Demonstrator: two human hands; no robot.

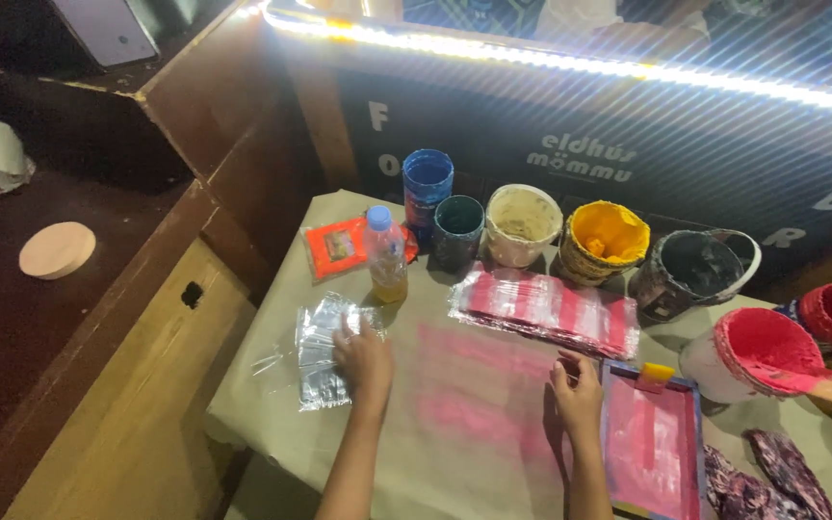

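Observation:
My left hand (362, 356) lies flat on a stack of clear plastic bags (323, 349) at the left of a paper-covered table (455, 424). My right hand (577, 389) rests with spread fingers on the paper, which is stained pink there, just left of a small printing screen with a blue frame (653, 441). A pile of clear bags with red stripes (546, 310) lies just beyond my right hand.
Along the table's back stand several paint tubs: blue (427, 188), dark green (458, 228), cream (523, 223), yellow (604, 241), black (688, 272), and two red ones (758, 351). A small bottle (386, 254) and an orange packet (337, 246) sit near them. Stained rags (772, 474) lie at right.

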